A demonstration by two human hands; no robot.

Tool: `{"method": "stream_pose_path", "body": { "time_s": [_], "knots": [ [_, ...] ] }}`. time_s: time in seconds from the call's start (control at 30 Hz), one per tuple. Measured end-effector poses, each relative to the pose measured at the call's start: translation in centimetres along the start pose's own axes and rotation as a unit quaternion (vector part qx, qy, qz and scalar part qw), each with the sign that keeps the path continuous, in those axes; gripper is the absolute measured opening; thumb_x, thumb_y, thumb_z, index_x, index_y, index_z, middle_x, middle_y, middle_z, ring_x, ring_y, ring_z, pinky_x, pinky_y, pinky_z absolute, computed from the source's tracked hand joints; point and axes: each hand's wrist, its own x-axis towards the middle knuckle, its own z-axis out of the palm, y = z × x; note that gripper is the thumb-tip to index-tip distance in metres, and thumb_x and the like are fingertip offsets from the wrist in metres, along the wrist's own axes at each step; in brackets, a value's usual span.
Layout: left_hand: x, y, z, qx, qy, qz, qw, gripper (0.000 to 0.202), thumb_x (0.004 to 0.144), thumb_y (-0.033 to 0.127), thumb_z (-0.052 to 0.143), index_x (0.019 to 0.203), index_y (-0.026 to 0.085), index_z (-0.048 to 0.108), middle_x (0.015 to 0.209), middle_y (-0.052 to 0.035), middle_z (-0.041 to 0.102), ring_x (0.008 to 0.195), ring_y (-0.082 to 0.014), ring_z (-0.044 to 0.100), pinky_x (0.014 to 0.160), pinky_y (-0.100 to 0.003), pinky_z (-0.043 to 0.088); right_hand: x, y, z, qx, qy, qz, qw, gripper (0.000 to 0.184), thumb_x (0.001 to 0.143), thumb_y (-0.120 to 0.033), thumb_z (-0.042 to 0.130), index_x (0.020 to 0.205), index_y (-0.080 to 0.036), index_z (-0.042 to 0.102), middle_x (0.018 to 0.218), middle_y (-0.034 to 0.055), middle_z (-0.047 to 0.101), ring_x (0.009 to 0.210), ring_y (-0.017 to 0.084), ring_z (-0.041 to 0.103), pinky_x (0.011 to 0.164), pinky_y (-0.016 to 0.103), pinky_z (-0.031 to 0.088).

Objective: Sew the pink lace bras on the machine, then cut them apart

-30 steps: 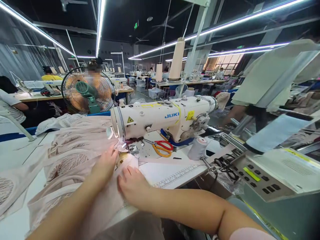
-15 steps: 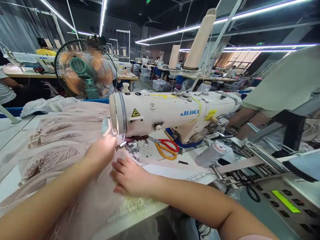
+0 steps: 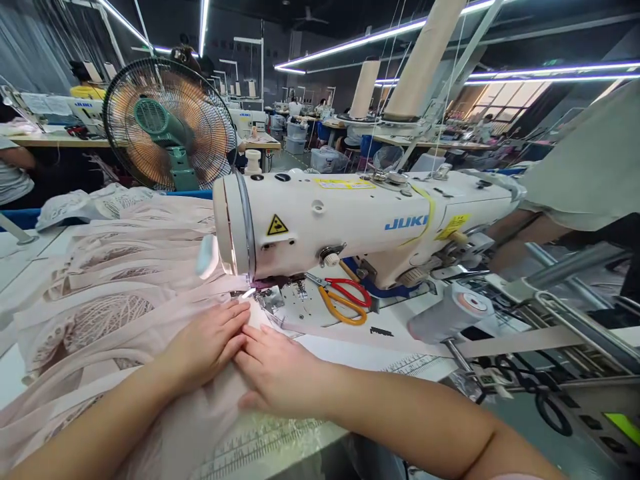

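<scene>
By the worktop's (image 3: pixel 340 351) front edge, your left hand (image 3: pixel 215 339), nearer the sewing machine (image 3: pixel 325 217), and right hand (image 3: pixel 277 370) lie flat on fabric (image 3: pixel 200 420) leading forward.

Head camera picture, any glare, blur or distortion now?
Head view: strip lights glare overhead and cloth at the nose of the sewing machine looks washed out; same view: fan blades blur together, and the big thread cone leans, probably lens stretch.

Two hands (image 3: pixel 211 339), one foreground sewing machine (image 3: pixel 350 213), one pair of scissors (image 3: pixel 328 287), one grey spool (image 3: pixel 447 315), two tall cream cones (image 3: pixel 425 63), one caged fan (image 3: pixel 170 128).
</scene>
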Motion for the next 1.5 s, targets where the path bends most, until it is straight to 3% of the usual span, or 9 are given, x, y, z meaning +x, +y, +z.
{"method": "stream_pose_path", "body": {
  "time_s": [0.4,0.77,0.93,1.0,1.07,1.13,1.27,1.37,1.5],
  "knots": [
    [0.5,-0.9,0.2,0.007,0.010,0.020,1.000,0.048,0.097,0.040,0.032,0.133,0.017,0.054,0.140,-0.0096,0.053,0.127,-0.0262,0.052,0.105,-0.045,0.045,0.0,0.4,-0.1,0.009,0.013,-0.007,1.000,0.061,0.091,-0.052,0.052,0.132,-0.007,0.048,0.138,0.0190,0.049,0.136,0.031,0.036,0.113,0.046,0.030],
    [1.1,-1.5,-0.4,0.034,-0.021,0.028,0.999,0.053,0.097,0.043,0.028,0.133,0.012,0.053,0.141,-0.0126,0.051,0.127,-0.0277,0.052,0.104,-0.048,0.046,-0.2,0.7,-0.1,-0.004,0.045,-0.006,0.999,0.064,0.090,-0.052,0.054,0.132,-0.004,0.048,0.135,0.0191,0.052,0.134,0.031,0.039,0.114,0.042,0.029],
    [1.9,-2.0,-1.4,0.051,0.022,0.065,0.996,0.051,0.097,0.043,0.030,0.124,0.013,0.061,0.132,-0.0139,0.060,0.120,-0.0297,0.056,0.096,-0.046,0.051,0.0,1.0,-0.5,-0.028,0.079,-0.021,0.996,0.059,0.087,-0.047,0.060,0.125,-0.002,0.052,0.130,0.0185,0.056,0.128,0.030,0.044,0.111,0.040,0.033],
    [1.9,-1.3,-2.2,0.062,0.055,0.092,0.992,0.047,0.097,0.040,0.032,0.115,0.013,0.066,0.123,-0.0139,0.066,0.112,-0.0286,0.061,0.090,-0.043,0.054,0.0,1.1,-1.2,-0.032,0.081,-0.022,0.996,0.048,0.087,-0.043,0.061,0.115,-0.004,0.058,0.120,0.0161,0.062,0.115,0.028,0.054,0.101,0.038,0.042],
    [1.4,0.3,-2.9,0.069,0.078,0.118,0.988,0.043,0.096,0.033,0.032,0.101,0.013,0.070,0.108,-0.0126,0.072,0.098,-0.0244,0.067,0.081,-0.036,0.056,-0.2,1.1,-1.9,-0.032,0.060,-0.002,0.998,0.035,0.089,-0.042,0.058,0.100,-0.009,0.064,0.101,0.0116,0.067,0.095,0.025,0.062,0.081,0.035,0.051],
    [0.4,2.4,-3.1,0.084,0.089,0.141,0.982,0.040,0.095,0.026,0.033,0.095,0.013,0.071,0.098,-0.0100,0.075,0.088,-0.0209,0.069,0.075,-0.032,0.056,-0.5,1.0,-2.7,-0.033,0.029,0.032,0.999,0.033,0.092,-0.044,0.055,0.090,-0.012,0.066,0.089,0.0090,0.068,0.079,0.022,0.063,0.062,0.032,0.049],
    [-2.3,5.3,-1.7,0.163,0.096,0.132,0.973,0.037,0.086,0.023,0.043,0.112,0.015,0.067,0.118,-0.0078,0.070,0.102,-0.0251,0.066,0.086,-0.039,0.050,-1.0,0.7,-3.7,-0.062,-0.025,0.072,0.995,0.035,0.092,-0.043,0.055,0.096,-0.011,0.067,0.105,0.0146,0.067,0.076,0.019,0.064,0.048,0.027,0.041],
    [-3.6,4.9,-0.5,0.188,0.078,0.103,0.974,0.043,0.083,0.016,0.042,0.122,0.019,0.062,0.131,-0.0038,0.062,0.114,-0.0246,0.061,0.094,-0.041,0.043,-1.0,0.5,-3.9,-0.079,-0.063,0.076,0.992,0.038,0.092,-0.044,0.054,0.102,-0.009,0.067,0.122,0.0180,0.062,0.075,0.018,0.065,0.044,0.027,0.040],
    [-3.8,2.4,-0.3,0.193,0.035,0.121,0.973,0.047,0.085,0.013,0.041,0.129,0.021,0.057,0.137,-0.0026,0.057,0.119,-0.0239,0.057,0.095,-0.040,0.043,-0.9,0.4,-3.5,-0.079,-0.069,0.084,0.991,0.044,0.092,-0.048,0.052,0.108,-0.009,0.065,0.135,0.0181,0.054,0.068,0.017,0.066,0.046,0.030,0.045]
  ]
}}
